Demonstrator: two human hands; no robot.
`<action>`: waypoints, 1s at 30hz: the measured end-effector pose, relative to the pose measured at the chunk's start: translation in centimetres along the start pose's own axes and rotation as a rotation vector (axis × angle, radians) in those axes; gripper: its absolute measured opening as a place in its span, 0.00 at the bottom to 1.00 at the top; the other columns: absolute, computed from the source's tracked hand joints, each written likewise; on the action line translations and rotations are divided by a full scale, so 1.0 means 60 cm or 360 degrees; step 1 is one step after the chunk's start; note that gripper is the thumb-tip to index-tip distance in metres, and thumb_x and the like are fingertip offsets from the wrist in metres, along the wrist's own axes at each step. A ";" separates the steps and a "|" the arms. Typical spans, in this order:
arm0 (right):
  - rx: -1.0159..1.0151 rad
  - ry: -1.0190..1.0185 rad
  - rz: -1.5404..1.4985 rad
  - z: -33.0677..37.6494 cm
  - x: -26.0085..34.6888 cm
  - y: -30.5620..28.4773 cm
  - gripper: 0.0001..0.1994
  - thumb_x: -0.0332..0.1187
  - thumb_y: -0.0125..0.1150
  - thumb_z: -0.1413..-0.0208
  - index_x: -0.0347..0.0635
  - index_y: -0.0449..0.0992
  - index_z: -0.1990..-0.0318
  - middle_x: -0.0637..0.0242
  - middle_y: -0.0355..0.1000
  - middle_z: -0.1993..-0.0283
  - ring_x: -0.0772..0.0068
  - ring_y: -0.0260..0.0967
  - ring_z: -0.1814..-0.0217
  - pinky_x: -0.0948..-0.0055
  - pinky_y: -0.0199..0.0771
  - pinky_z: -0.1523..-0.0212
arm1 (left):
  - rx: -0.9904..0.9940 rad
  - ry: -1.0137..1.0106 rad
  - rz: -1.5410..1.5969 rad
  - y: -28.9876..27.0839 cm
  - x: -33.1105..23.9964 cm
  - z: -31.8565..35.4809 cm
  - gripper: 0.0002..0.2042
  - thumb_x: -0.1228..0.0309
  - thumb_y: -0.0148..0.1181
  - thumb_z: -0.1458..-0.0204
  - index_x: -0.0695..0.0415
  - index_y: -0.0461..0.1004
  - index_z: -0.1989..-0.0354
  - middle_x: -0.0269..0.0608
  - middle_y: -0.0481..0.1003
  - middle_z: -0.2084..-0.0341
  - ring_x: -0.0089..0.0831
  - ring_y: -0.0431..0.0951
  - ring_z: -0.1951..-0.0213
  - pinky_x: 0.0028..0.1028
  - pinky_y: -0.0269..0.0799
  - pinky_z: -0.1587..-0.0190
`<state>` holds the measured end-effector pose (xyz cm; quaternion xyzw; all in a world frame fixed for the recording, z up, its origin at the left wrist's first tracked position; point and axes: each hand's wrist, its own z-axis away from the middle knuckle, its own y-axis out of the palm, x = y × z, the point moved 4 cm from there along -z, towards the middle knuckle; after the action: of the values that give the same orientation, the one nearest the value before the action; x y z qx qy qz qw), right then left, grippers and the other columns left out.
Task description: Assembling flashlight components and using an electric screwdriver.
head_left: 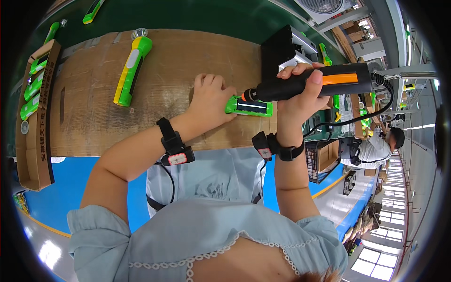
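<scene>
My left hand (211,99) is closed over the left end of a green flashlight (256,112), pressing it against the cardboard. A long dark panel runs along the flashlight's upper side, and the covered end is hidden under my fingers. In my right hand (303,101) is a black electric screwdriver (300,86) with an orange stripe, gripped around its body and lying nearly level. Its orange-tipped nose points left, right by the flashlight's top edge; whether it touches cannot be made out. Farther left, a green and yellow flashlight (133,70) with a clear head lies by itself.
A cardboard sheet (89,122) covers the green bench. At the left edge an open carton (35,141) holds several flashlights. A black and silver device (291,49) stands behind my right hand. The screwdriver's cable (357,116) loops down on the right. Another person (376,148) is farther off.
</scene>
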<state>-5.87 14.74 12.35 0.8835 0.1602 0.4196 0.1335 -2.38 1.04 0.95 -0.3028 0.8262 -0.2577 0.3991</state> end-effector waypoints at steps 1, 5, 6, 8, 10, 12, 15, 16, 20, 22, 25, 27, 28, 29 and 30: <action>0.0003 -0.0003 -0.0004 -0.001 -0.001 0.001 0.14 0.31 0.60 0.47 0.37 0.62 0.58 0.60 0.67 0.74 0.68 0.67 0.77 0.72 0.71 0.73 | -0.0003 0.0001 -0.0004 -0.001 -0.001 0.000 0.21 0.62 0.71 0.72 0.48 0.75 0.66 0.39 0.64 0.69 0.38 0.64 0.58 0.43 0.54 0.48; 0.0009 -0.0033 0.0033 -0.001 -0.005 -0.001 0.13 0.30 0.59 0.47 0.36 0.62 0.58 0.60 0.67 0.75 0.69 0.67 0.77 0.72 0.71 0.73 | -0.0005 -0.0066 -0.0054 -0.003 -0.003 0.003 0.20 0.61 0.71 0.73 0.47 0.76 0.66 0.39 0.63 0.69 0.39 0.63 0.58 0.45 0.52 0.48; -0.0005 -0.0036 0.0055 -0.002 -0.006 -0.001 0.13 0.29 0.59 0.46 0.36 0.62 0.58 0.60 0.67 0.75 0.69 0.67 0.77 0.72 0.71 0.73 | -0.0014 -0.0100 -0.0071 -0.004 -0.002 0.004 0.20 0.61 0.71 0.72 0.46 0.76 0.66 0.40 0.63 0.69 0.39 0.63 0.58 0.46 0.52 0.48; -0.0015 -0.0036 0.0054 -0.001 -0.005 -0.001 0.13 0.29 0.59 0.46 0.36 0.63 0.58 0.61 0.67 0.75 0.70 0.67 0.77 0.72 0.71 0.73 | -0.0003 -0.0112 -0.0071 -0.004 -0.004 0.007 0.20 0.61 0.71 0.72 0.45 0.76 0.65 0.40 0.62 0.69 0.39 0.62 0.58 0.45 0.51 0.48; -0.0028 -0.0037 0.0047 -0.003 -0.005 -0.001 0.13 0.29 0.59 0.46 0.36 0.63 0.59 0.61 0.67 0.75 0.70 0.67 0.77 0.72 0.71 0.73 | 0.0011 -0.0122 -0.0077 -0.005 -0.005 0.007 0.20 0.61 0.71 0.72 0.45 0.76 0.65 0.40 0.62 0.70 0.39 0.62 0.58 0.45 0.51 0.47; -0.0001 -0.0042 0.0060 -0.004 -0.007 -0.002 0.13 0.29 0.59 0.47 0.35 0.63 0.59 0.61 0.67 0.75 0.70 0.67 0.77 0.73 0.71 0.73 | 0.0051 -0.0146 -0.0064 -0.004 -0.005 0.007 0.21 0.61 0.71 0.72 0.46 0.77 0.64 0.41 0.62 0.69 0.39 0.62 0.58 0.45 0.51 0.48; -0.0002 0.0030 0.0028 -0.005 -0.022 0.000 0.13 0.29 0.60 0.47 0.34 0.64 0.59 0.61 0.67 0.75 0.71 0.67 0.77 0.73 0.71 0.73 | 0.0027 -0.0146 -0.0042 0.001 0.000 0.008 0.21 0.61 0.72 0.72 0.47 0.76 0.64 0.41 0.62 0.69 0.40 0.62 0.58 0.46 0.50 0.47; 0.0000 0.0028 0.0019 -0.008 -0.024 0.001 0.13 0.29 0.60 0.47 0.34 0.64 0.59 0.61 0.67 0.75 0.71 0.67 0.77 0.73 0.71 0.73 | 0.0023 -0.0146 -0.0052 0.003 0.002 0.007 0.21 0.61 0.72 0.72 0.47 0.76 0.64 0.41 0.62 0.69 0.40 0.62 0.58 0.46 0.50 0.47; 0.0126 0.0107 0.0102 -0.028 -0.030 0.002 0.13 0.29 0.60 0.47 0.34 0.64 0.60 0.62 0.68 0.76 0.71 0.68 0.78 0.73 0.70 0.73 | 0.0034 -0.0185 0.0009 0.013 0.001 -0.002 0.22 0.60 0.71 0.71 0.50 0.76 0.63 0.42 0.63 0.67 0.41 0.62 0.55 0.47 0.49 0.45; 0.0179 0.0135 0.0097 -0.032 -0.039 0.009 0.13 0.29 0.60 0.48 0.34 0.64 0.60 0.62 0.68 0.76 0.71 0.68 0.78 0.73 0.70 0.73 | 0.0037 -0.0215 0.0009 0.013 0.005 0.000 0.22 0.60 0.71 0.71 0.51 0.76 0.63 0.42 0.63 0.66 0.41 0.62 0.54 0.48 0.48 0.44; 0.0228 0.0171 0.0088 -0.037 -0.040 0.017 0.13 0.29 0.60 0.48 0.34 0.63 0.61 0.63 0.68 0.77 0.71 0.68 0.78 0.73 0.70 0.74 | 0.0030 -0.0218 0.0042 0.014 0.005 0.000 0.22 0.60 0.71 0.71 0.52 0.76 0.63 0.43 0.64 0.65 0.42 0.62 0.54 0.48 0.48 0.44; 0.0230 0.0234 0.0046 -0.036 -0.043 0.018 0.12 0.28 0.60 0.48 0.34 0.64 0.62 0.63 0.68 0.76 0.72 0.68 0.78 0.74 0.70 0.74 | 0.0049 -0.0220 0.0072 0.015 0.006 0.002 0.23 0.60 0.71 0.72 0.52 0.76 0.62 0.43 0.64 0.65 0.42 0.62 0.53 0.48 0.49 0.44; 0.0265 0.0252 0.0131 -0.034 -0.047 0.015 0.12 0.30 0.59 0.47 0.36 0.63 0.60 0.62 0.67 0.75 0.70 0.67 0.77 0.72 0.70 0.74 | 0.0068 -0.0227 0.0076 0.017 0.006 0.001 0.23 0.60 0.71 0.72 0.52 0.76 0.63 0.43 0.64 0.64 0.43 0.61 0.53 0.47 0.49 0.45; 0.0288 0.0267 0.0222 -0.027 -0.051 0.010 0.13 0.33 0.59 0.46 0.37 0.63 0.59 0.60 0.66 0.74 0.69 0.67 0.76 0.70 0.70 0.74 | 0.0095 -0.0228 0.0086 0.019 0.004 0.004 0.23 0.59 0.71 0.73 0.52 0.76 0.63 0.44 0.65 0.63 0.44 0.61 0.52 0.47 0.49 0.45; 0.0333 0.0258 0.0261 -0.023 -0.057 0.009 0.14 0.33 0.59 0.46 0.37 0.63 0.59 0.60 0.66 0.74 0.69 0.67 0.76 0.70 0.70 0.74 | 0.0100 -0.0230 0.0077 0.018 0.003 0.004 0.24 0.59 0.71 0.73 0.53 0.76 0.63 0.44 0.65 0.63 0.45 0.60 0.52 0.47 0.49 0.45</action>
<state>-8.89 13.07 11.01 0.8658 0.1405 0.4801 -0.0075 -2.58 1.59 0.00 -0.2878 0.7938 -0.2514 0.4732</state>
